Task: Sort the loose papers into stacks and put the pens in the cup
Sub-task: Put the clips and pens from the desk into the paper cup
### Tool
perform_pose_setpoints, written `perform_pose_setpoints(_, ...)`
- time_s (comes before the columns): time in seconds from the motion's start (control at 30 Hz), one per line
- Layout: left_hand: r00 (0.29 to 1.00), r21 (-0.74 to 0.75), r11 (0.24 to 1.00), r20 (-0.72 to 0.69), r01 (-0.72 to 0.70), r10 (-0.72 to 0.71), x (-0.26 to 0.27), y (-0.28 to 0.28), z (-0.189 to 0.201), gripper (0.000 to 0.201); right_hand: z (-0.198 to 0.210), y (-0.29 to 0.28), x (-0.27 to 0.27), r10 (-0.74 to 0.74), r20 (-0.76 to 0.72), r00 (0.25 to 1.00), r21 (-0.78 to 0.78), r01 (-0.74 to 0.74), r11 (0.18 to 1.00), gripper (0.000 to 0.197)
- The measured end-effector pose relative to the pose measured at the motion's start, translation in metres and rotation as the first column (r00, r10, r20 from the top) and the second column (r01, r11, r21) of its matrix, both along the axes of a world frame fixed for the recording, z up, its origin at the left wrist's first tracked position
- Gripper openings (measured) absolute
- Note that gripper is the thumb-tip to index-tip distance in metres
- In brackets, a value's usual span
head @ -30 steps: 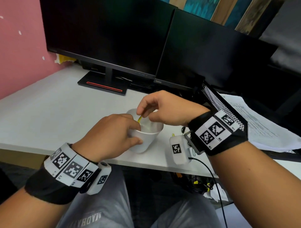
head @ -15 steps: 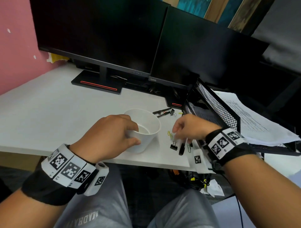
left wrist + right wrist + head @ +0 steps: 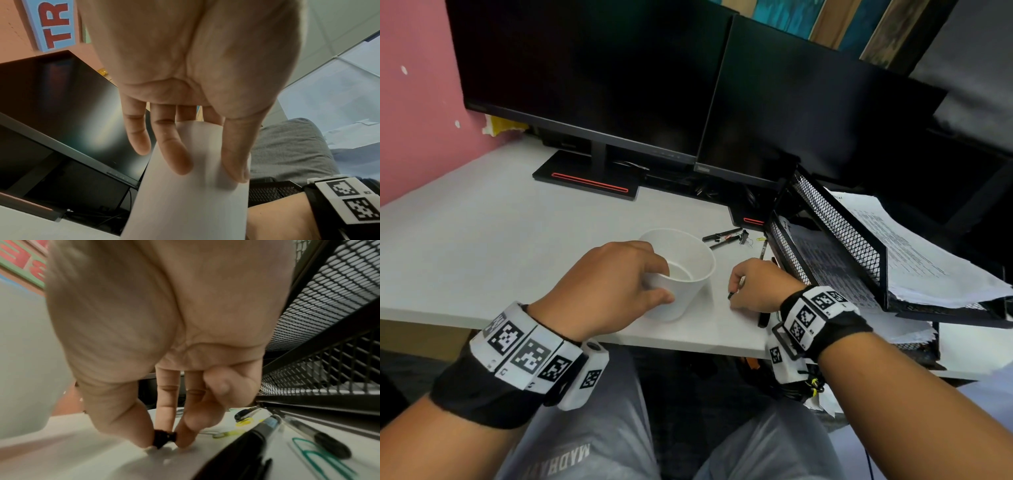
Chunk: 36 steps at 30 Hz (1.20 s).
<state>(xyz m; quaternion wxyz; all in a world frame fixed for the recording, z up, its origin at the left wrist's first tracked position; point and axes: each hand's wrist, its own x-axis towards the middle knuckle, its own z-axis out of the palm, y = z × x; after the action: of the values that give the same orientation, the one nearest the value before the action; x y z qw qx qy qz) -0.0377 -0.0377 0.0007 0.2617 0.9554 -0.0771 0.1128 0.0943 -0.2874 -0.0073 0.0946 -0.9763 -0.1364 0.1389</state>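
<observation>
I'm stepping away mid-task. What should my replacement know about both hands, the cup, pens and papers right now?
Left hand grips the white paper cup, upright on the white desk.
Right hand pinches a small black binder clip against the desk, beside the cup.
Black pens lie loose behind the cup; a thick black marker and a clear pen lie by the black mesh tray.
Printed papers sit stacked in the tray.
Left: pens into the cup; whether paper sorting is finished is unclear.
</observation>
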Motion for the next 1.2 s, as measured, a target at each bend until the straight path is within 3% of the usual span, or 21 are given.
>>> perform_pose_setpoints(0.07, 1.000, -0.005, 1.000, 0.002, -0.003, 0.003, 0.000, 0.001, 0.001, 0.035, 0.003, -0.003, 0.004, -0.064, -0.072, 0.995, 0.184, 0.077, 0.980, 0.006)
perform_pose_setpoints(0.13, 1.000, -0.008, 1.000, 0.006, -0.005, 0.005, 0.000, 0.001, 0.001, 0.035, 0.007, -0.006, 0.007, -0.154, -0.227, 0.962, 0.471, 0.247, 0.847, 0.007)
perform_pose_setpoints(0.17, 1.000, -0.010, 1.000, 0.007, -0.006, 0.006, 0.000, 0.002, 0.002, 0.035, 0.010, -0.008, 0.010, -0.179, -0.330, 0.927, 0.629, 0.357, 0.690, 0.007)
perform_pose_setpoints(0.23, 1.000, -0.018, 1.000, 0.008, -0.007, 0.007, -0.001, 0.004, 0.003, 0.033, 0.016, -0.013, 0.015, -0.157, -0.529, 0.834, 0.794, 0.552, 0.255, 0.006)
perform_pose_setpoints(0.3, 1.000, -0.025, 1.000, 0.009, -0.011, 0.011, -0.002, 0.005, 0.004, 0.031, 0.023, -0.020, 0.020, -0.055, -0.638, 0.768, 0.769, 0.632, -0.097, 0.007)
perform_pose_setpoints(0.37, 1.000, -0.029, 0.999, 0.010, -0.016, 0.016, -0.001, 0.006, 0.004, 0.029, 0.024, -0.024, 0.026, 0.020, -0.664, 0.748, 0.699, 0.630, -0.338, 0.019)
perform_pose_setpoints(0.43, 1.000, -0.032, 0.999, 0.012, -0.020, 0.020, 0.000, 0.007, 0.004, 0.028, 0.021, -0.025, 0.034, 0.036, -0.685, 0.728, 0.607, 0.597, -0.525, 0.023)
perform_pose_setpoints(0.5, 1.000, -0.034, 0.999, 0.015, -0.024, 0.024, 0.000, 0.008, 0.004, 0.029, 0.017, -0.022, 0.042, 0.010, -0.698, 0.716, 0.566, 0.560, -0.605, 0.021)
perform_pose_setpoints(0.57, 0.999, -0.036, 0.999, 0.022, -0.029, 0.030, 0.001, 0.009, 0.004, 0.029, 0.014, -0.016, 0.053, -0.094, -0.715, 0.693, 0.609, 0.551, -0.571, 0.015)
perform_pose_setpoints(0.63, 0.999, -0.045, 0.998, 0.030, -0.034, 0.035, 0.001, 0.011, 0.004, 0.029, 0.010, -0.012, 0.070, -0.258, -0.701, 0.665, 0.705, 0.592, -0.390, 0.020)
perform_pose_setpoints(0.7, 0.999, -0.055, 0.998, 0.039, -0.034, 0.036, 0.002, 0.013, 0.003, 0.028, 0.008, -0.009, 0.087, -0.454, -0.574, 0.682, 0.782, 0.621, -0.055, 0.017)
perform_pose_setpoints(0.77, 0.998, -0.060, 0.998, 0.047, -0.033, 0.036, 0.002, 0.015, 0.003, 0.027, 0.008, -0.006, 0.100, -0.568, -0.279, 0.774, 0.745, 0.548, 0.380, 0.012)
perform_pose_setpoints(0.8, 0.998, -0.062, 0.997, 0.049, -0.035, 0.038, 0.002, 0.016, 0.003, 0.027, 0.008, -0.005, 0.106, -0.546, -0.110, 0.831, 0.649, 0.476, 0.594, 0.008)
perform_pose_setpoints(0.83, 0.998, -0.066, 0.997, 0.049, -0.038, 0.042, 0.002, 0.017, 0.003, 0.027, 0.008, -0.004, 0.110, -0.482, 0.023, 0.876, 0.524, 0.400, 0.752, 0.006)
perform_pose_setpoints(0.87, 0.998, -0.069, 0.997, 0.051, -0.040, 0.044, 0.003, 0.018, 0.003, 0.027, 0.005, -0.005, 0.116, -0.423, 0.130, 0.897, 0.393, 0.345, 0.852, 0.014)
perform_pose_setpoints(0.97, 0.997, -0.053, 0.998, 0.053, -0.047, 0.049, 0.005, 0.020, 0.001, 0.030, -0.003, -0.004, 0.130, -0.344, 0.290, 0.893, 0.173, 0.304, 0.937, 0.034)
perform_pose_setpoints(1.03, 0.997, -0.034, 0.998, 0.048, -0.053, 0.054, 0.007, 0.022, -0.001, 0.033, -0.003, 0.003, 0.132, -0.256, 0.294, 0.921, 0.062, 0.249, 0.967, 0.041)
perform_pose_setpoints(1.2, 0.997, -0.021, 0.998, 0.045, -0.055, 0.055, 0.008, 0.024, -0.002, 0.035, -0.001, 0.015, 0.133, -0.164, 0.276, 0.947, -0.064, 0.188, 0.980, 0.023)
